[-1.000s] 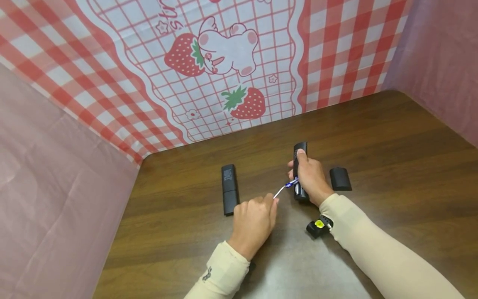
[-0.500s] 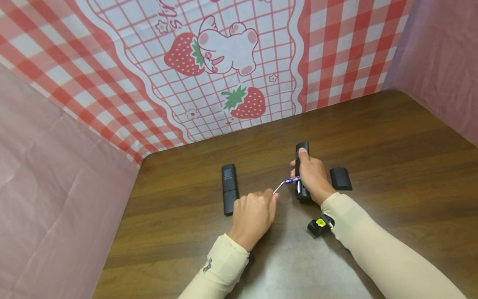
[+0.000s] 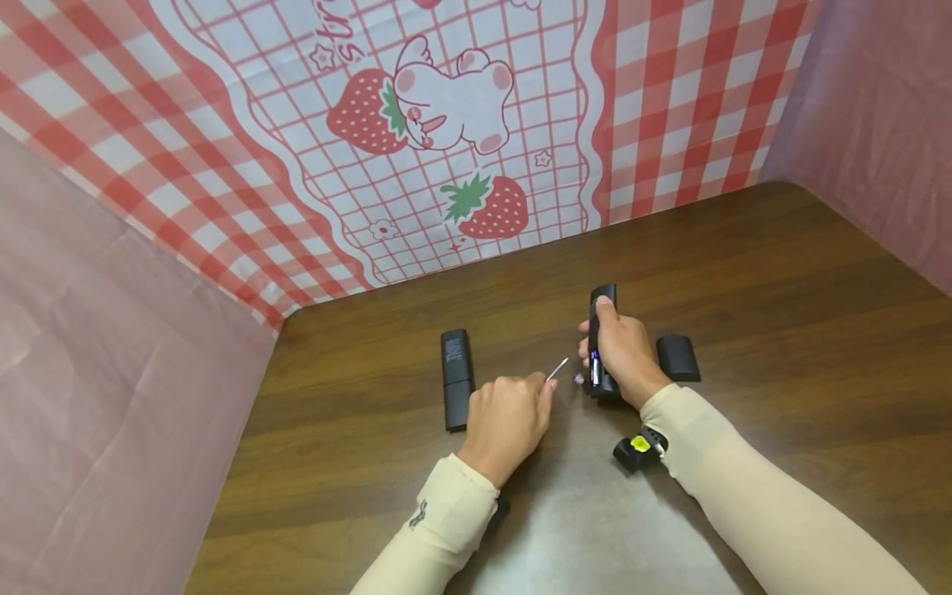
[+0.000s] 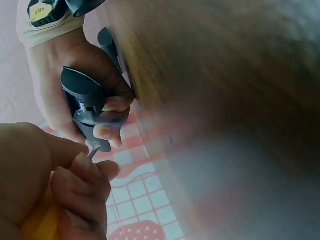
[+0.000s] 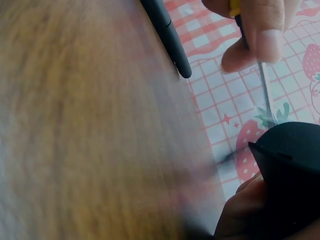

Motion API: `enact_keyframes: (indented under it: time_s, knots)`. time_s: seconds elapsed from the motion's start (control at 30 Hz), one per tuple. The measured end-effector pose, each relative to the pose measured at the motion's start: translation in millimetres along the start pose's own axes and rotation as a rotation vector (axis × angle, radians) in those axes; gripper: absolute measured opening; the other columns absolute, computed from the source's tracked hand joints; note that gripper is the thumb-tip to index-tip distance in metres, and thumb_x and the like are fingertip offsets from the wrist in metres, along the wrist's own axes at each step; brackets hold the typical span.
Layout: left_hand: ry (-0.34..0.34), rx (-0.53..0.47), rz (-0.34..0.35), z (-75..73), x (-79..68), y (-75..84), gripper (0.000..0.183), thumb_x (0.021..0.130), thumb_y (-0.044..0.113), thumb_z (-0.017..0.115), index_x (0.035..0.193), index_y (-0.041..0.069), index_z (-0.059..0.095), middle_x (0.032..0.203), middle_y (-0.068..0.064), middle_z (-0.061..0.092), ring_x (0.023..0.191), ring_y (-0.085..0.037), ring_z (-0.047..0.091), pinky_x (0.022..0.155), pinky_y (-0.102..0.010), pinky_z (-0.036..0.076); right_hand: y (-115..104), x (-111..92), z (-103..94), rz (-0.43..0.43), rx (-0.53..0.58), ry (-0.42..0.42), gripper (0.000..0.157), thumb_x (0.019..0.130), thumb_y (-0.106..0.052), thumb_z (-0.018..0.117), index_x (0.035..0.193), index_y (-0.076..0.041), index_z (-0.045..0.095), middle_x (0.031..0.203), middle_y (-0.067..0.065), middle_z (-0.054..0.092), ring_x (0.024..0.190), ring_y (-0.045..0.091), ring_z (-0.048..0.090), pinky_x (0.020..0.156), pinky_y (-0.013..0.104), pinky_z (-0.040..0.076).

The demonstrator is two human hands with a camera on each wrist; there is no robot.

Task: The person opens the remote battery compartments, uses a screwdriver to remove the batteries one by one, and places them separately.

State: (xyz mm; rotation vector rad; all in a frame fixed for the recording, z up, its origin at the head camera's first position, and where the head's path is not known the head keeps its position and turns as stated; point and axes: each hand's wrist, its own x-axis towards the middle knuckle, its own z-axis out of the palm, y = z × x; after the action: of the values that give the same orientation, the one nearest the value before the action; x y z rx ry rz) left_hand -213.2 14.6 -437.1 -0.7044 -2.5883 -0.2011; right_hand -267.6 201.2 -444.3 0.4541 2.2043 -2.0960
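My left hand grips a screwdriver by its yellow handle; the thin metal shaft points toward the remote. A black remote control is held back-side up in my right hand, the thumb lying along its far part. Its battery bay is uncovered, and a battery shows inside. Just left of the remote, a second battery appears as a small blur in the air, touched by neither hand in the head view. The screwdriver tip stands apart from the remote there.
Another black remote, cover on, lies face down left of my left hand. A loose black battery cover rests on the wooden table right of my right hand. Behind the table hangs a red checked cloth.
The battery that stuck out of the remote against the screwdriver tip has come out and drops beside the remote. The right hand and remote have shifted slightly right.
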Motion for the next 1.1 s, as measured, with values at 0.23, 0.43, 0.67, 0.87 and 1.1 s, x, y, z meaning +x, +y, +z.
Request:
enact_keyframes:
  time_s: [0.23,0.43,0.67,0.87,1.1]
  knots:
    - [-0.062,-0.010,-0.026,0.5,2.9,2.0,0.035,0.098,0.035,0.063,0.067,0.019,0.064,0.055,0.003,0.056,0.047,-0.021,0.057,0.040,-0.035,0.039,0.0,0.7,0.4,-0.004,0.030,0.003,0.075,0.105,-0.056,0.025,0.122,0.007,0.061,0.068,0.000,0.063,0.054,0.010,0.060,0.055,0.027,0.052]
    - [-0.126,-0.024,-0.057,1.2,3.6,1.7,0.035,0.099,0.035,0.062,0.069,0.019,0.068,0.057,0.003,0.058,0.049,-0.020,0.058,0.041,-0.034,0.040,-1.1,-0.5,-0.8,0.005,0.013,-0.004,0.076,0.104,-0.058,0.024,0.123,0.006,0.061,0.071,0.002,0.064,0.057,0.011,0.061,0.057,0.027,0.052]
    - [-0.144,-0.026,-0.065,1.7,3.4,2.4,0.034,0.099,0.036,0.062,0.070,0.019,0.070,0.058,0.003,0.058,0.050,-0.020,0.058,0.041,-0.035,0.040,-1.3,-1.6,-1.8,0.009,0.009,-0.015,0.076,0.104,-0.060,0.024,0.124,0.005,0.060,0.075,0.003,0.064,0.060,0.012,0.061,0.058,0.027,0.052]
    - [-0.128,-0.018,-0.054,2.3,2.8,3.0,0.033,0.097,0.036,0.064,0.068,0.021,0.068,0.057,0.004,0.058,0.048,-0.019,0.057,0.040,-0.034,0.039,-0.5,-1.7,-1.7,0.010,0.017,-0.014,0.076,0.104,-0.059,0.025,0.123,0.005,0.060,0.073,0.002,0.064,0.059,0.011,0.061,0.058,0.027,0.053]
    - [-0.117,-0.014,-0.055,2.7,2.6,2.4,0.031,0.096,0.036,0.065,0.069,0.021,0.070,0.057,0.004,0.058,0.048,-0.019,0.056,0.040,-0.035,0.038,-0.4,-1.5,-1.6,0.001,0.029,-0.020,0.076,0.104,-0.059,0.026,0.123,0.005,0.060,0.072,0.002,0.064,0.058,0.011,0.060,0.058,0.027,0.053]
